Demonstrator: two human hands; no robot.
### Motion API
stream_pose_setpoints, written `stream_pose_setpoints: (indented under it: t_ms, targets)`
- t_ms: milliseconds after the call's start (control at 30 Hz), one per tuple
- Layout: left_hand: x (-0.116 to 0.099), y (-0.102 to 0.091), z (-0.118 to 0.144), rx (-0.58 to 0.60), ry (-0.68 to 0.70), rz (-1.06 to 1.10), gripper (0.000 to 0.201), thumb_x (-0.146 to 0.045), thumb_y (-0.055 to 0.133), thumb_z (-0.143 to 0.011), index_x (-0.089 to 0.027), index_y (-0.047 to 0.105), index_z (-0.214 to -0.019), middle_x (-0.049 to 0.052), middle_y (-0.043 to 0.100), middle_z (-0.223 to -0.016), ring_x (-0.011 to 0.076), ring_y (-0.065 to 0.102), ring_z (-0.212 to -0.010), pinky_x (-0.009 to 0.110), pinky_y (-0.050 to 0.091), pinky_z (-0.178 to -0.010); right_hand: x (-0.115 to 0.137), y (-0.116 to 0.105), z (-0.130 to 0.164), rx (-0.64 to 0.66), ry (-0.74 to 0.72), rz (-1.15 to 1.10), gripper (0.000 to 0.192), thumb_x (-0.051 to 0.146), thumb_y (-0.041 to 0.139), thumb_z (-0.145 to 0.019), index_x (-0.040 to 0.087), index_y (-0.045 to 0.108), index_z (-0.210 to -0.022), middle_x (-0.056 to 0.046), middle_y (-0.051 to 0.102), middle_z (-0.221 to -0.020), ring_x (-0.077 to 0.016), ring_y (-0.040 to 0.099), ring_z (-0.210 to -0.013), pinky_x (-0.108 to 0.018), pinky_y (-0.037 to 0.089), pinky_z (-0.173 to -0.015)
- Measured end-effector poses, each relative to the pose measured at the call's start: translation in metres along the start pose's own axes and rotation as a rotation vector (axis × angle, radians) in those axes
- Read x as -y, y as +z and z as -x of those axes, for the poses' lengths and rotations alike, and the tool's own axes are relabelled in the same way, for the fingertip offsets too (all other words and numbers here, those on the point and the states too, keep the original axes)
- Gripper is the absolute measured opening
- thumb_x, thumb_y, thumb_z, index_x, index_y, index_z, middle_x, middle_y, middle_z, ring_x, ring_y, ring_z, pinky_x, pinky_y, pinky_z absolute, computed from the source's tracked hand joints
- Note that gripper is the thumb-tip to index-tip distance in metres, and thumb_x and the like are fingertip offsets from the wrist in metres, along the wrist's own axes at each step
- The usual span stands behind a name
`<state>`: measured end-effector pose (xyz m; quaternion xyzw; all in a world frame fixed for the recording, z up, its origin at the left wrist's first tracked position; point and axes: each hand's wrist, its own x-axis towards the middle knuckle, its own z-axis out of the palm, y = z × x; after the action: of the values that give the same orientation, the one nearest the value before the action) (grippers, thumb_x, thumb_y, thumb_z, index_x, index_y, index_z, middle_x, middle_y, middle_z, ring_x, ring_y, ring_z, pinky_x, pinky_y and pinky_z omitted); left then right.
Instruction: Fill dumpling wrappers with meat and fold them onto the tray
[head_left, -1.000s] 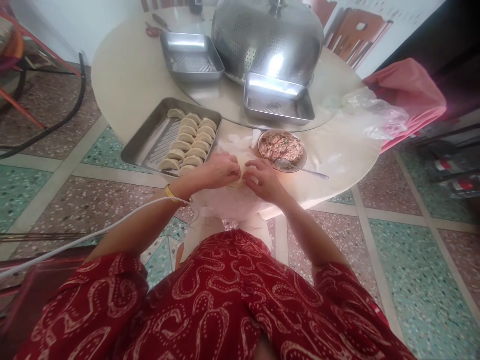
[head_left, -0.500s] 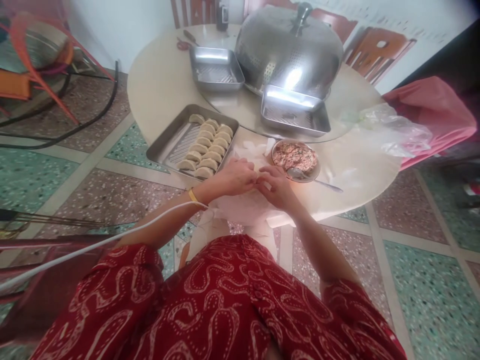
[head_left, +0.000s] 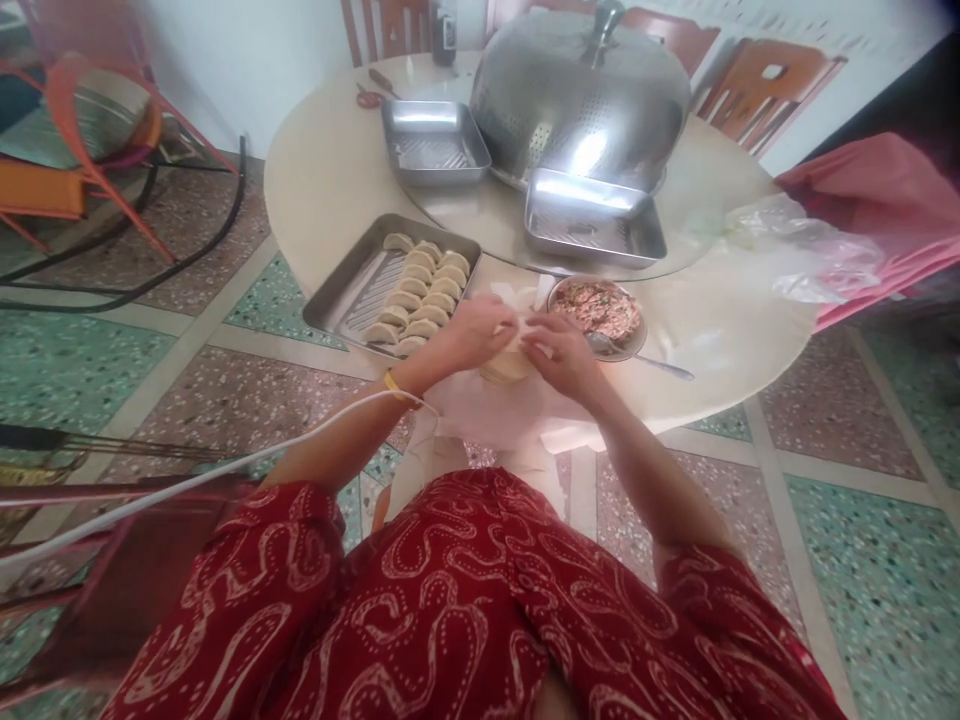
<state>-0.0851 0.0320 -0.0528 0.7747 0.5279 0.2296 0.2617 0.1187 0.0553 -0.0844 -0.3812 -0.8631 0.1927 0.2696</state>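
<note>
My left hand (head_left: 481,335) and my right hand (head_left: 561,350) meet at the table's near edge, their fingers closed in a pinch. Something small and pale shows between the fingertips, too blurred to name. Just beneath them lies a stack of round, pale-yellow dumpling wrappers (head_left: 505,368), partly covered by the hands. White crumpled wrapping (head_left: 510,294) sits behind the fingers. To the right is a bowl of minced filling (head_left: 600,308) with a metal spoon (head_left: 664,367) resting in it. At left, a metal tray (head_left: 341,300) holds rows of folded dumplings (head_left: 420,287).
Two more metal trays (head_left: 435,160) (head_left: 592,240) stand farther back, beside a large domed steel cover (head_left: 581,100). Scissors (head_left: 367,98) and a dark bottle (head_left: 444,40) are at the far side. A clear plastic bag (head_left: 802,250) lies at right. A white cable (head_left: 225,465) crosses my left arm.
Both hands have shifted slightly up and away from me, uncovering the stack of wrappers below. The whole view has moved a little.
</note>
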Motion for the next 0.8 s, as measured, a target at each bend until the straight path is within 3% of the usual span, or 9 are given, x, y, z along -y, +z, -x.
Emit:
stream_pose_setpoints:
  t_ms: [100, 167, 267, 400, 467, 633, 800]
  targets:
    - [0.006, -0.004, 0.014, -0.270, -0.150, 0.449, 0.023, -0.031, 0.052, -0.089, -0.018, 0.069, -0.097, 0.005, 0.070, -0.099, 0.0172, 0.061, -0.093, 0.031, 0.047, -0.089, -0.009, -0.007, -0.027, -0.015, 0.120, -0.144, 0.014, 0.032, 0.065, -0.085, 0.024, 0.074, -0.080, -0.006, 0.073, -0.106, -0.0258, 0.063, -0.103, -0.048, 0.046, -0.098]
    - [0.006, 0.000, 0.026, -0.374, -0.288, 0.829, 0.022, -0.034, 0.054, -0.087, -0.018, 0.069, -0.094, 0.004, 0.071, -0.092, 0.0151, 0.063, -0.085, 0.029, 0.049, -0.085, -0.013, -0.013, -0.047, -0.015, 0.177, -0.239, 0.015, 0.035, 0.066, -0.084, 0.023, 0.074, -0.079, -0.005, 0.073, -0.104, -0.0240, 0.064, -0.102, -0.046, 0.046, -0.100]
    - [-0.005, 0.015, 0.036, -0.308, -0.538, 1.358, 0.025, -0.034, 0.051, -0.090, -0.016, 0.067, -0.096, 0.006, 0.072, -0.092, 0.0141, 0.067, -0.085, 0.028, 0.052, -0.087, -0.012, -0.021, -0.071, -0.025, 0.206, -0.288, 0.013, 0.034, 0.069, -0.081, 0.023, 0.074, -0.078, -0.004, 0.072, -0.102, -0.0231, 0.063, -0.103, -0.045, 0.045, -0.102]
    - [-0.026, 0.027, 0.024, -0.177, -0.750, 1.747, 0.042, -0.045, 0.033, -0.099, -0.014, 0.062, -0.100, 0.016, 0.069, -0.111, 0.0184, 0.067, -0.108, 0.030, 0.053, -0.097, 0.008, -0.029, -0.077, -0.035, 0.138, -0.200, 0.009, 0.025, 0.066, -0.083, 0.024, 0.075, -0.082, -0.003, 0.071, -0.108, -0.0245, 0.059, -0.112, -0.047, 0.044, -0.103]
    - [-0.032, 0.024, 0.012, -0.155, -0.727, 1.811, 0.049, -0.052, 0.026, -0.098, -0.015, 0.059, -0.102, 0.018, 0.066, -0.119, 0.0214, 0.062, -0.120, 0.033, 0.052, -0.101, 0.020, -0.034, -0.066, -0.029, 0.048, -0.105, 0.012, 0.022, 0.064, -0.085, 0.026, 0.075, -0.085, -0.002, 0.069, -0.113, -0.0252, 0.057, -0.113, -0.049, 0.045, -0.102]
    - [-0.050, 0.019, -0.005, -0.173, -0.448, 1.840, 0.046, -0.050, 0.024, -0.098, -0.020, 0.054, -0.114, 0.009, 0.061, -0.133, 0.0224, 0.050, -0.134, 0.039, 0.052, -0.105, 0.042, -0.043, -0.011, -0.072, -0.137, 0.132, 0.016, 0.022, 0.061, -0.087, 0.032, 0.074, -0.088, -0.001, 0.066, -0.121, -0.0283, 0.052, -0.120, -0.058, 0.043, -0.105]
    - [-0.079, 0.025, 0.005, 0.086, -0.307, 1.833, 0.060, -0.061, 0.015, -0.096, -0.024, 0.052, -0.124, 0.008, 0.066, -0.124, 0.0285, 0.057, -0.125, 0.048, 0.058, -0.090, 0.055, -0.057, 0.052, -0.231, -0.176, 0.268, 0.029, 0.016, 0.059, -0.087, 0.040, 0.073, -0.096, 0.003, 0.055, -0.137, -0.0295, 0.039, -0.134, -0.061, 0.040, -0.109]
